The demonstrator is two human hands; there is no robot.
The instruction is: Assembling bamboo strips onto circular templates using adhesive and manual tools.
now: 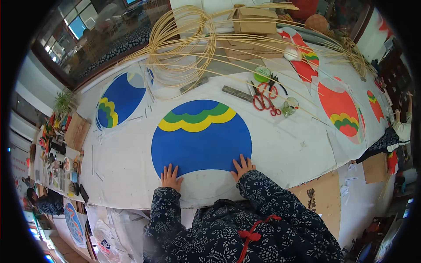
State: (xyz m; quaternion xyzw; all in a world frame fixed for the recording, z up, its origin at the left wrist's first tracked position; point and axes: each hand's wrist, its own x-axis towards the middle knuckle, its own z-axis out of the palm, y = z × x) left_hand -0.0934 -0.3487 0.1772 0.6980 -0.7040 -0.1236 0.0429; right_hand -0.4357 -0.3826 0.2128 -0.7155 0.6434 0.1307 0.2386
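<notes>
A large blue panel (199,147) lies flat on the white-covered table in front of me, with scalloped green and yellow bands along its far side and a curved cut-out on its near side. My left hand (171,178) rests on its near left corner, fingers spread. On the near right corner lies my right hand (242,168), its fingers also stretched out and apart. Neither hand holds anything. Beyond the panel to the right are red-handled scissors (262,101), a smaller red-handled pair (275,111), a grey bar (237,93) and a green round roll (262,74).
Coiled bamboo strips (182,44) spread across the table's far side, near a cardboard box (254,21). Another blue panel (121,100) lies at left; red panels (337,105) lie at right. A cluttered side table (61,162) stands far left, with a person (49,202) nearby. Another person's sleeve (380,143) is at right.
</notes>
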